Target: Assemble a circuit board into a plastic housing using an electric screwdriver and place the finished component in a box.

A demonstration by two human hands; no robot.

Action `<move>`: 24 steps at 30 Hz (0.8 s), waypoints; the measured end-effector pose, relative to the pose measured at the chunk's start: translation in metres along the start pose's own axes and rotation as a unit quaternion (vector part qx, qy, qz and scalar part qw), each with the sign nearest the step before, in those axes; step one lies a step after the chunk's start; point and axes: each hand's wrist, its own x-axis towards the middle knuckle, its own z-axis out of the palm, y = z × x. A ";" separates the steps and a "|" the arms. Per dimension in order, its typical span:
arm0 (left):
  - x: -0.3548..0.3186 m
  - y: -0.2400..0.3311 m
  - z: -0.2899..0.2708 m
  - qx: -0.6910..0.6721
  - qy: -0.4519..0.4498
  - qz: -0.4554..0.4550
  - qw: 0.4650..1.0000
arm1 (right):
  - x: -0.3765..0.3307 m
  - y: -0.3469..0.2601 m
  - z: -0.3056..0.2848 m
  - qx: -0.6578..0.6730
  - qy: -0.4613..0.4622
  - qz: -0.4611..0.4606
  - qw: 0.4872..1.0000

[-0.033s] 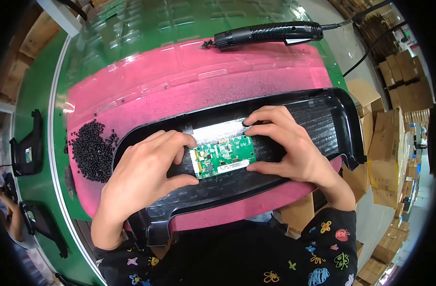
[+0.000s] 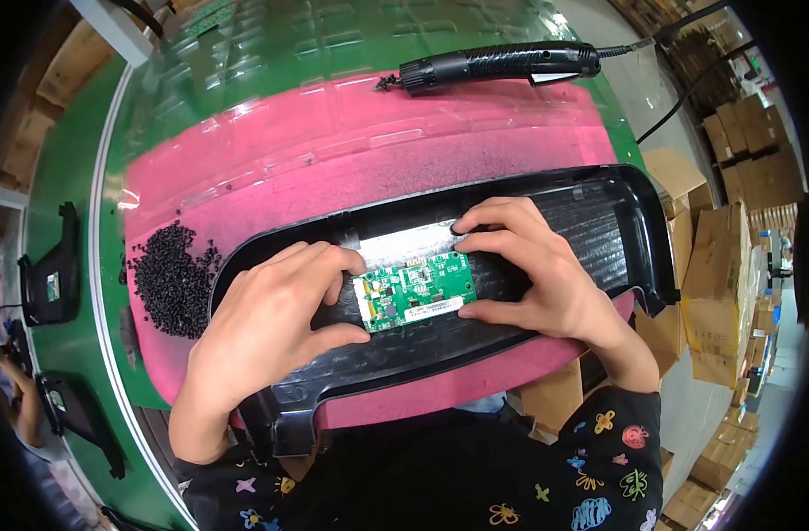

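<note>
A green circuit board (image 2: pixel 419 288) with a white label and a white connector lies inside a long black plastic housing (image 2: pixel 564 217). My left hand (image 2: pixel 285 296) grips the board's left end, its thumb at the near corner and its fingers at the far one. At the right end, my right hand (image 2: pixel 528 261) has its thumb on the near corner and fingertips at the far corner. A shiny silvery patch (image 2: pixel 409 241) shows in the housing just beyond the board.
The housing rests on a pink mat (image 2: pixel 272 159). A heap of small black screws (image 2: pixel 170 283) lies to the left. Across the far side is a black electric screwdriver (image 2: pixel 502 66) with a cord. Cardboard boxes (image 2: pixel 723 283) stand at right; another person's arm (image 2: pixel 19 389) appears far left.
</note>
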 end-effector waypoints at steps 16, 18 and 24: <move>0.000 -0.004 -0.001 -0.054 0.004 0.003 0.999 | 0.112 0.063 -0.056 -0.134 0.104 0.284 0.944; 0.001 -0.005 0.001 -0.053 0.004 0.002 0.999 | 0.115 0.057 -0.058 -0.104 0.128 0.301 0.939; -0.002 0.001 -0.003 -0.057 0.040 0.012 0.998 | 0.109 -0.002 -0.021 0.257 0.373 -0.031 0.891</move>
